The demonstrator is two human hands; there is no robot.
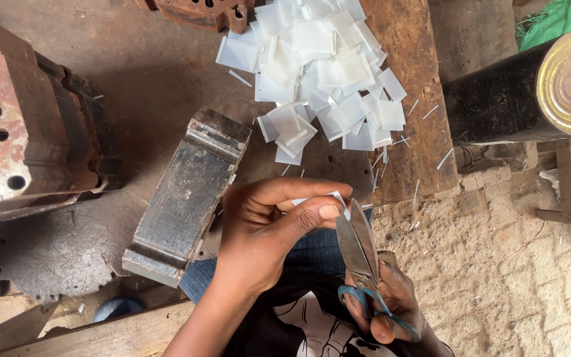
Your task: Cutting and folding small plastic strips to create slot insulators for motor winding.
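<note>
**White sheet piece being cut over a worn wooden surface**

A small white sheet piece point(336, 198) is being pinched between thumb and fingers of the left hand point(266, 228), held just above the lap. Scissors point(358, 248) with blue handles are being gripped by the right hand point(388, 307), fingers closed through the loops, blades touching the piece's edge. A heap of cut white squares point(325, 69) is lying on the dark, stained wooden surface point(153, 73), thin offcut slivers scattered beside it. A grey metal block point(183, 195) is resting near the left hand; a rusted slotted casting point(8, 116) is occupying the left edge. A large tin can point(530, 89) is lying on its side at right, above a sandy brick floor point(510, 264).
</note>
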